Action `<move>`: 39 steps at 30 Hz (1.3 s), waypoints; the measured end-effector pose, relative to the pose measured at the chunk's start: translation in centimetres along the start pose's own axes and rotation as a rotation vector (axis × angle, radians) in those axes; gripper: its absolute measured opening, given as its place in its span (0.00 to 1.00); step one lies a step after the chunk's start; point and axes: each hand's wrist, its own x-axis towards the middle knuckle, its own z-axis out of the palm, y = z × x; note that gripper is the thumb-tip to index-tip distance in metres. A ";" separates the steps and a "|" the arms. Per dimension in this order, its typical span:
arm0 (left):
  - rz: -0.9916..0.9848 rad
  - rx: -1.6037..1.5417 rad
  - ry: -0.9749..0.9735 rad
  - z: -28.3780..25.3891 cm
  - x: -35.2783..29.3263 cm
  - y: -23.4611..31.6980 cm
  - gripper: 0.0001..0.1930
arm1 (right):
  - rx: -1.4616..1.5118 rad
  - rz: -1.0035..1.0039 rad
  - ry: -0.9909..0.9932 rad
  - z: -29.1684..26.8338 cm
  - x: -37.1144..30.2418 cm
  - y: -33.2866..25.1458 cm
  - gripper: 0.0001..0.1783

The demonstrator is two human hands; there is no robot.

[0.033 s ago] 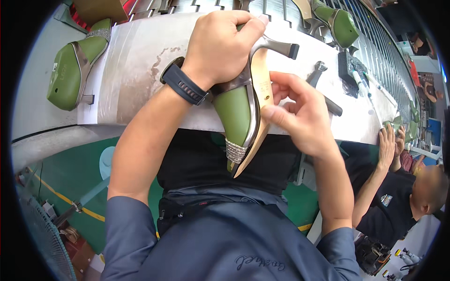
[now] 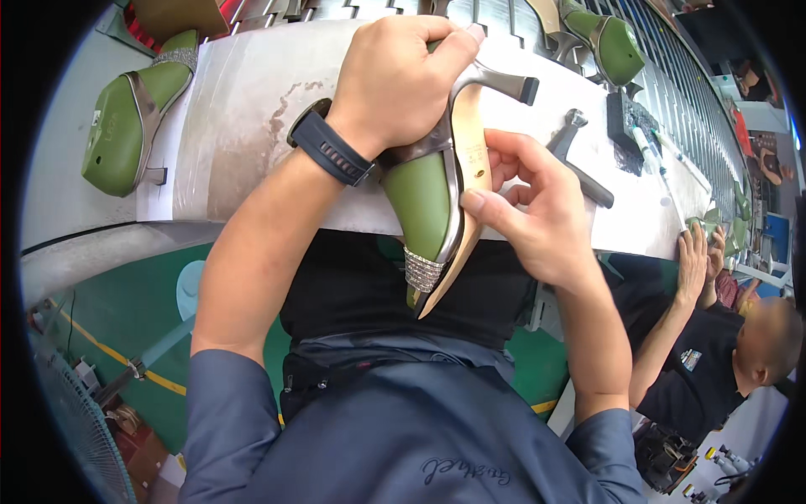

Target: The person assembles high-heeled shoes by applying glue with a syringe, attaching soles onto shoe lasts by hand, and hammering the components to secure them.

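A high-heeled sandal (image 2: pixel 460 210) on a green shoe last (image 2: pixel 420 206) is held tilted over the bench's near edge, toe toward me. Its tan sole faces right, and a glittering band crosses the toe. My left hand (image 2: pixel 399 80) is closed around the heel end, next to the dark metallic heel (image 2: pixel 504 82). My right hand (image 2: pixel 537 202) grips the sole's right side, its thumb pressed on the sole and its fingers curled along the edge. What lies under my left palm is hidden.
A hammer (image 2: pixel 579 164) lies right of the sandal, near a dark block (image 2: pixel 625 122) and thin brush-like tools (image 2: pixel 663 164). Other sandals on green lasts stand at left (image 2: pixel 122 134) and far right (image 2: pixel 617 50). A co-worker (image 2: pixel 714 361) works at right. Metal slats (image 2: pixel 495 21) run behind the bench.
My right thumb has shifted slightly left across the sole. The sandal and my left hand have barely moved.
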 end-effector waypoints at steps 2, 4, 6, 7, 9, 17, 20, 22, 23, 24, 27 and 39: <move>0.003 -0.005 -0.006 0.1 0.1 0.2 0.21 | 0.043 0.018 0.073 0.6 -0.1 0.2 0.26; 0.014 0.004 -0.008 0.0 0.4 0.2 0.21 | -0.022 -0.004 0.129 0.7 1.8 0.9 0.26; 0.174 0.098 -0.012 -0.4 0.4 -0.2 0.20 | 0.048 -0.018 0.180 0.9 3.7 0.3 0.27; 0.182 0.104 -0.007 -0.6 0.1 -0.5 0.20 | 0.049 -0.029 0.180 0.7 4.3 0.0 0.27; 0.006 -0.195 0.245 -1.7 -0.9 -1.9 0.15 | -0.059 -0.050 0.103 0.7 5.6 -0.7 0.29; 0.179 0.007 0.282 -7.1 -14.1 -0.9 0.37 | -0.639 -0.670 -0.050 -1.4 4.6 -2.6 0.38; 0.197 0.262 0.119 -7.3 -13.5 1.4 0.36 | -0.653 -0.741 -0.066 -1.0 4.5 -2.1 0.38; 0.254 0.253 0.093 -6.8 -13.2 0.9 0.37 | -0.683 -0.772 -0.028 -0.4 4.7 -1.9 0.37; 0.249 0.254 0.093 -6.6 -13.0 0.7 0.37 | -0.679 -0.771 -0.033 -0.2 4.8 -2.0 0.37; 0.283 0.279 0.086 -6.3 -12.8 0.7 0.37 | -0.716 -0.778 -0.034 0.0 4.9 -2.4 0.38; 0.295 0.320 0.061 -5.4 -12.5 1.0 0.36 | -0.772 -0.795 -0.036 0.3 4.9 -2.4 0.39; 0.324 0.338 0.078 -4.4 -12.8 0.6 0.34 | -0.698 -0.856 -0.064 0.1 5.5 -2.1 0.37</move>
